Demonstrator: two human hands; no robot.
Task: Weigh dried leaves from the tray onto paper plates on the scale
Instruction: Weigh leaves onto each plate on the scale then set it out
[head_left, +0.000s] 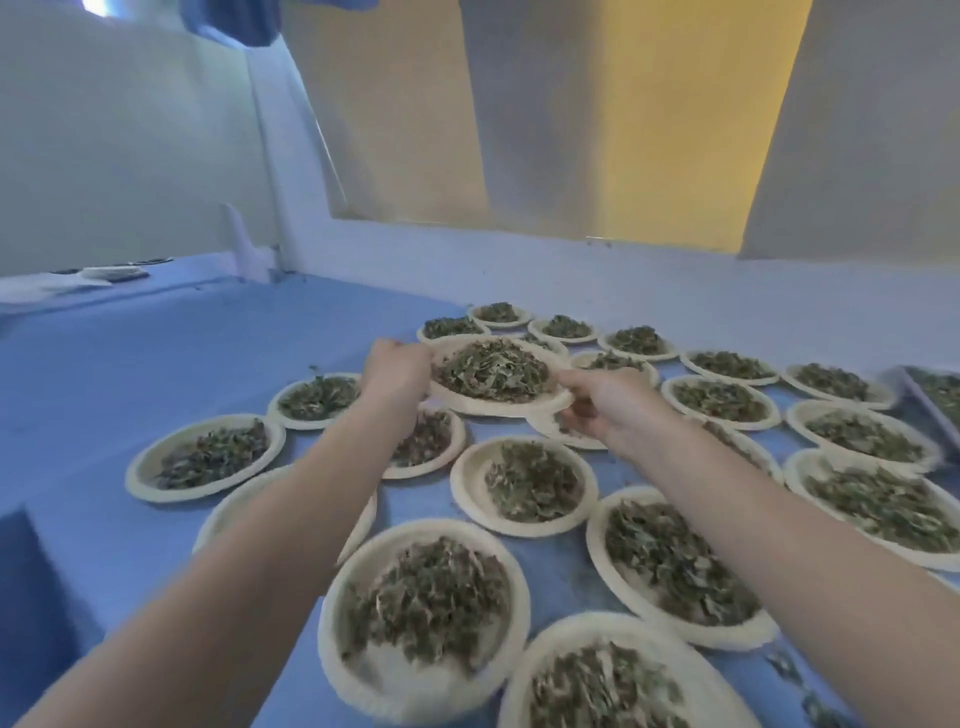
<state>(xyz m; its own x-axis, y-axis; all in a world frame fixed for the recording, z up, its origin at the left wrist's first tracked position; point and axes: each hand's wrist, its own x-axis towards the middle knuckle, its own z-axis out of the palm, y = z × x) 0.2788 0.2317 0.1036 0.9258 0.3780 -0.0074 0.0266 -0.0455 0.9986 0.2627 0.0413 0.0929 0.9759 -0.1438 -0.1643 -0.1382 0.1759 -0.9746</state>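
Observation:
A paper plate (540, 408) heaped with dried leaves (493, 370) is held up above the other plates near the middle of the blue table (182, 364). My left hand (397, 371) grips its left rim. My right hand (597, 402) pinches its right rim, thumb on top. Several more paper plates of dried leaves (524, 483) lie spread over the table around and beneath it. A tray (922, 400) with leaves shows at the right edge. No scale is in view.
A white wall (519, 270) and curtains run behind the table. At the far left, a ledge carries flat white things (67, 283). Bare blue surface lies to the left of the plates. Leaf crumbs (789, 670) lie at the bottom right.

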